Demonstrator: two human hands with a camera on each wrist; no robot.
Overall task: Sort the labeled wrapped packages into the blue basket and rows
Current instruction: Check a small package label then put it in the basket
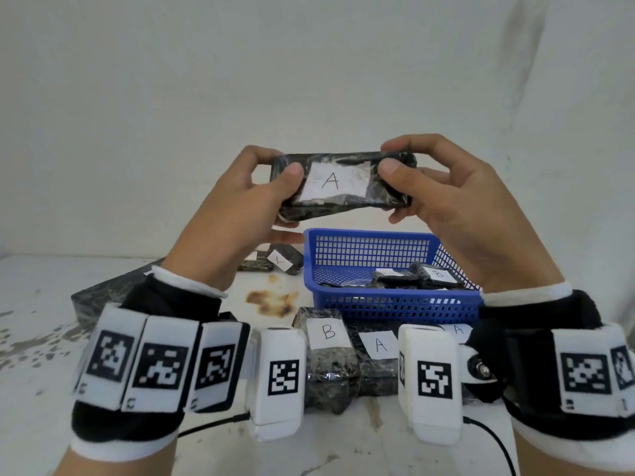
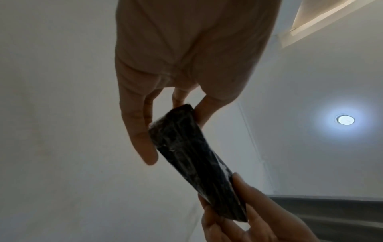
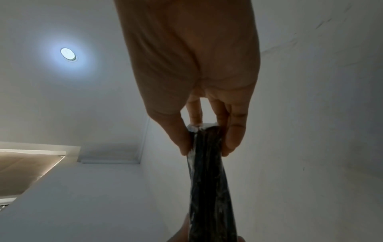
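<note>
Both hands hold up a black wrapped package (image 1: 343, 185) with a white label "A", well above the table. My left hand (image 1: 261, 197) grips its left end, thumb on the front. My right hand (image 1: 412, 180) grips its right end the same way. Each wrist view shows the package (image 2: 196, 162) (image 3: 207, 180) edge-on between thumb and fingers. Below stands the blue basket (image 1: 395, 304) with several black packages, one labeled "B" (image 1: 438, 273). In front of the basket lie a "B" package (image 1: 328, 355) and an "A" package (image 1: 379, 352) side by side.
Two more wrapped packages (image 1: 275, 261) lie left of the basket at the back. A dark flat box (image 1: 103, 297) sits at the left behind my wrist. A brown stain (image 1: 271, 302) marks the white table. Cables (image 1: 494, 438) run along the near edge.
</note>
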